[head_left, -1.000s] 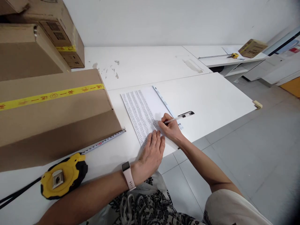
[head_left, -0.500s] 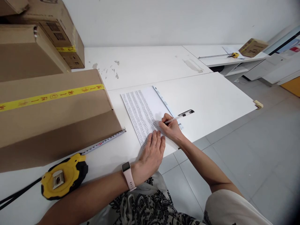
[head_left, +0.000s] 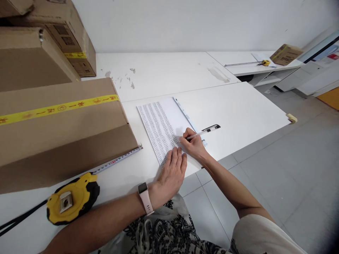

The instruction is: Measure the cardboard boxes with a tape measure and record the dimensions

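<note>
A pen (head_left: 208, 130) with a clear barrel and black cap end is pinched in my right hand (head_left: 194, 143), its tip down at the paper. The sheet of paper (head_left: 169, 113) carries several columns of small handwritten-looking lines and lies on the white table. My left hand (head_left: 172, 173) rests flat on the sheet's near edge, fingers stretched out. Left of it, a yellow and black tape measure (head_left: 72, 201) lies on the table near my forearm. Its blade (head_left: 116, 161) runs out along the base of a large cardboard box (head_left: 79, 130).
More cardboard boxes (head_left: 39, 60) are stacked at the left against the wall. The white table (head_left: 233, 109) ends at the right, above a tiled floor (head_left: 286, 169). On a far counter sit a small carton (head_left: 286, 54) and another tape measure (head_left: 265, 62).
Almost nothing differs. The pen's upper end has shifted very slightly, with its tip still at the paper; my left hand stays in place.
</note>
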`<move>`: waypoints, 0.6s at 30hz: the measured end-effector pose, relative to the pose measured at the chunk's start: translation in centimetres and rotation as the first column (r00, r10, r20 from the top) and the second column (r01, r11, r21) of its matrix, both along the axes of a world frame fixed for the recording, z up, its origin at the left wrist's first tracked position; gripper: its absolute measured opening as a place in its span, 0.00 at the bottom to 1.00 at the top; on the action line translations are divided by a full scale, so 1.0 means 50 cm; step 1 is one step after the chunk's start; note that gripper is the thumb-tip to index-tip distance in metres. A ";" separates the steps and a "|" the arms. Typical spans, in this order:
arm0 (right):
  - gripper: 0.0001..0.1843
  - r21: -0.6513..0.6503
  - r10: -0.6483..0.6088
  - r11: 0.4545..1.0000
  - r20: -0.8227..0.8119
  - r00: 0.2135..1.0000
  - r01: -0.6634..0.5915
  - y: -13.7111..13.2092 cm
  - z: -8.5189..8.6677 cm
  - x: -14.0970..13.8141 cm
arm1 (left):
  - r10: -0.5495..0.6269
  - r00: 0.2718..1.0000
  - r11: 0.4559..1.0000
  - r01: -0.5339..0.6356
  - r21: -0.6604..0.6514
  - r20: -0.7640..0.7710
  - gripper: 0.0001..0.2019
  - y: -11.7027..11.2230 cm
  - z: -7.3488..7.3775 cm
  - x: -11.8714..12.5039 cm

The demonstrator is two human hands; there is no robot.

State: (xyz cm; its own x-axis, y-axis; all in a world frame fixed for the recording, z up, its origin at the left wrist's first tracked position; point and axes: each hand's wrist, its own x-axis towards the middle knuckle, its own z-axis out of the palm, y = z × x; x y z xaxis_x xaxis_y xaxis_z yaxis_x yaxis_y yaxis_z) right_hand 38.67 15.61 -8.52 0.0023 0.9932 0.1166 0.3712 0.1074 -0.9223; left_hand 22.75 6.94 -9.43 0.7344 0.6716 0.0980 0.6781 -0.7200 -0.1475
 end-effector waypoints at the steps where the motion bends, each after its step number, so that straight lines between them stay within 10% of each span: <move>1: 0.12 -0.002 0.002 1.000 -0.002 1.000 -0.002 0.000 -0.001 0.000 | -0.003 1.000 1.000 0.003 0.002 -0.001 0.38 0.000 0.000 0.000; 18: 0.12 0.006 -0.032 0.999 0.027 0.999 0.032 0.002 0.003 0.001 | 0.003 1.000 1.000 -0.003 -0.030 0.013 0.37 0.001 0.008 0.001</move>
State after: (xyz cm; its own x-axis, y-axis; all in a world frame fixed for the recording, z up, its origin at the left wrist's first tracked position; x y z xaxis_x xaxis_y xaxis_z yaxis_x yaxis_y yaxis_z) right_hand 38.72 15.70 -8.39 0.0313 0.9920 0.1220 0.3998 0.0995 -0.9112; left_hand 22.82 6.97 -9.04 0.7311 0.6766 0.0877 0.6821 -0.7219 -0.1167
